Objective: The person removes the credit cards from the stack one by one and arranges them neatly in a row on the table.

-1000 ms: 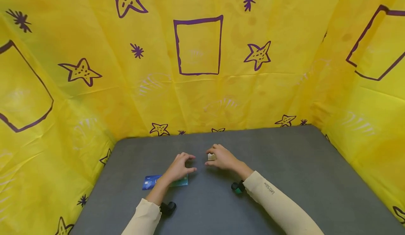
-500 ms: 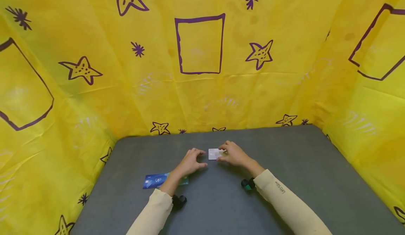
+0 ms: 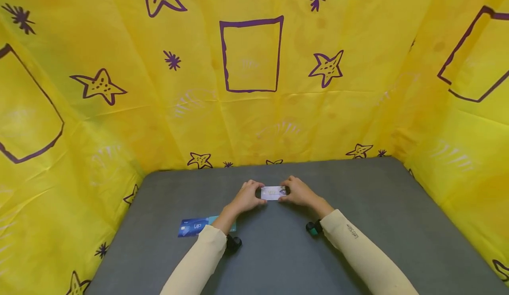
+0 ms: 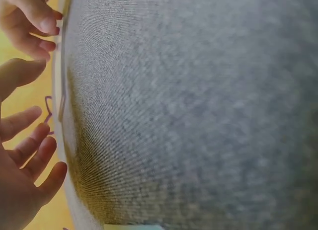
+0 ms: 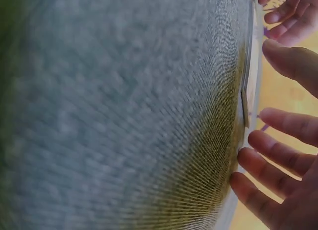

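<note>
A white card (image 3: 273, 193) lies on the grey table in the head view, between both hands. My left hand (image 3: 247, 197) has thumb and index finger curved round its left end, at the long edges. At the right end, my right hand (image 3: 299, 192) does likewise with thumb and index finger. The other fingers of the left hand (image 4: 22, 155) and right hand (image 5: 283, 160) are spread in the wrist views. There the card shows only as a thin sliver. A blue card (image 3: 192, 227) marked VIP and a teal card (image 3: 233, 227) lie nearer, the latter partly behind my left forearm.
The grey table (image 3: 358, 215) meets a yellow cloth backdrop (image 3: 254, 127) with purple drawings at the back and both sides. Both forearms, with dark wrist straps, reach in from the near edge.
The white card, earlier upright-looking in my right hand, went flat and is now more fully in sight. My left hand has moved right to its left end; my right hand has shifted slightly right.
</note>
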`<action>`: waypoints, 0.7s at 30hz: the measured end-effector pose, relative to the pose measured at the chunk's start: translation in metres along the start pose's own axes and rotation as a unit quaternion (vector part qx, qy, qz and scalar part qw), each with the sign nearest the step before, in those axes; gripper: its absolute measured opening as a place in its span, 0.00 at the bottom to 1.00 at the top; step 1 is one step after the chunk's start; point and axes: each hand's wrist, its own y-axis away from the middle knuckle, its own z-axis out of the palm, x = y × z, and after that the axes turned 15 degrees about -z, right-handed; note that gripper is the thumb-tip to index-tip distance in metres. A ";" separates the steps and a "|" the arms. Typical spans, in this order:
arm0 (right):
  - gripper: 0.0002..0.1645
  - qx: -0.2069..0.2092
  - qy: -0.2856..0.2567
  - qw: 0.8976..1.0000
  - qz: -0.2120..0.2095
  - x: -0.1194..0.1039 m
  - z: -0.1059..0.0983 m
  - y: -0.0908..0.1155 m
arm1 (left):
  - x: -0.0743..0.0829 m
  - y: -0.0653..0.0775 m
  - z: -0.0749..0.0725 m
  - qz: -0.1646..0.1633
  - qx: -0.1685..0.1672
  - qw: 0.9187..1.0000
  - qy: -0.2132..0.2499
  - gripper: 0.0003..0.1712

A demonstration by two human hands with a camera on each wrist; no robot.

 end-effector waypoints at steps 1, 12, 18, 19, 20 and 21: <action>0.30 -0.004 0.001 1.000 0.003 0.000 0.000 0.000 | 0.000 -0.001 0.001 -0.001 0.000 1.000 -0.006 0.32; 0.32 -0.040 0.023 0.999 0.010 0.001 -0.002 -0.006 | 0.004 -0.014 0.010 -0.033 -0.011 0.998 -0.045 0.34; 0.29 -0.045 0.036 0.998 -0.001 0.000 -0.004 -0.011 | 0.006 -0.017 0.007 -0.037 -0.017 0.998 -0.057 0.35; 0.28 -0.047 0.038 0.998 -0.002 0.000 -0.004 -0.011 | 0.006 -0.017 0.006 -0.036 -0.017 0.997 -0.059 0.35; 0.28 -0.049 0.039 0.998 -0.004 0.000 -0.004 -0.012 | 0.006 -0.018 0.006 -0.034 -0.017 0.997 -0.061 0.35; 0.27 -0.051 0.038 0.998 -0.005 0.000 -0.005 -0.013 | 0.005 -0.018 0.006 -0.033 -0.017 0.997 -0.063 0.35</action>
